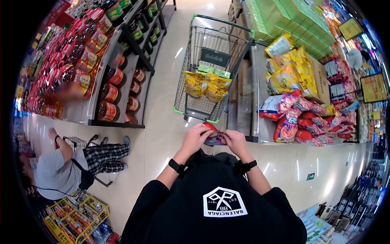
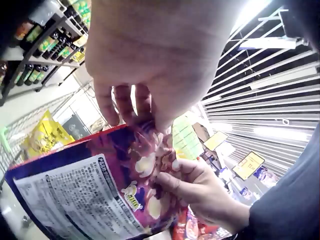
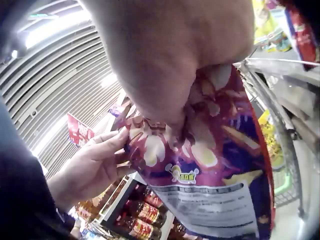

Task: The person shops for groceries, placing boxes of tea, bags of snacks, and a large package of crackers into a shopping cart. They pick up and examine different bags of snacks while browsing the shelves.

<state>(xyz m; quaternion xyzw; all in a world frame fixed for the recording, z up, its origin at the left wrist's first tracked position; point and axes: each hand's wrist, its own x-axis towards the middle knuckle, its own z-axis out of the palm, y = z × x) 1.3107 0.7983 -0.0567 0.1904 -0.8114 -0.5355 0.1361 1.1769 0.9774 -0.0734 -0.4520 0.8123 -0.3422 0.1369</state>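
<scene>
- As the purple packet (image 1: 215, 139) is occupying the frame's centre, the left grip (image 1: 195, 139) and right grip (image 1: 237, 143) are pinching one end.
- Just beyond, a cart (image 1: 215, 57) is standing in the way, carrying yellow bags (image 1: 196, 85).
- Bottle shelves (image 1: 115, 123) are flanking it upper left; a bench (image 1: 261, 91) is bearing red packets (image 1: 287, 127) at right.

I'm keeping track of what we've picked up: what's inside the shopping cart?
Inside the shopping cart, two bulging yellow bags sit side by side, with green-and-white packs just beyond them, partly covered. Whatever lies directly under the bags is hidden.
</scene>
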